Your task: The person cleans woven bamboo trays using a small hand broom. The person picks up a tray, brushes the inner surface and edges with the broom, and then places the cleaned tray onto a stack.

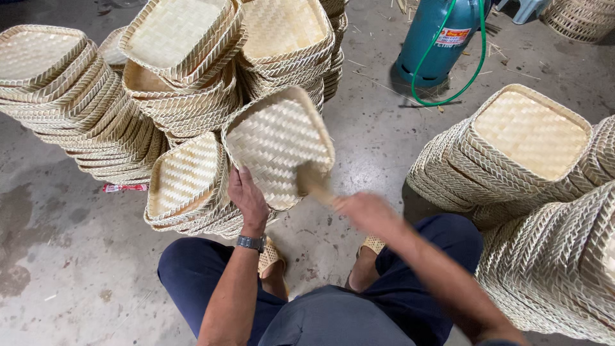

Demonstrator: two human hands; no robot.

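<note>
My left hand (246, 198) grips the near rim of a square woven bamboo basket (277, 148), tilting it so its underside faces me. A watch sits on that wrist. My right hand (365, 210) is blurred with motion and holds a small brush-like tool (314, 182) whose tip touches the basket's lower right edge. I sit low with dark trousers, knees apart, sandalled feet on the concrete floor.
Stacks of the same woven baskets (179, 70) stand ahead and left, and leaning stacks (532, 166) crowd my right. A teal gas cylinder (439, 38) with a green hose (448, 96) stands behind. A small red wrapper (125, 187) lies on the floor.
</note>
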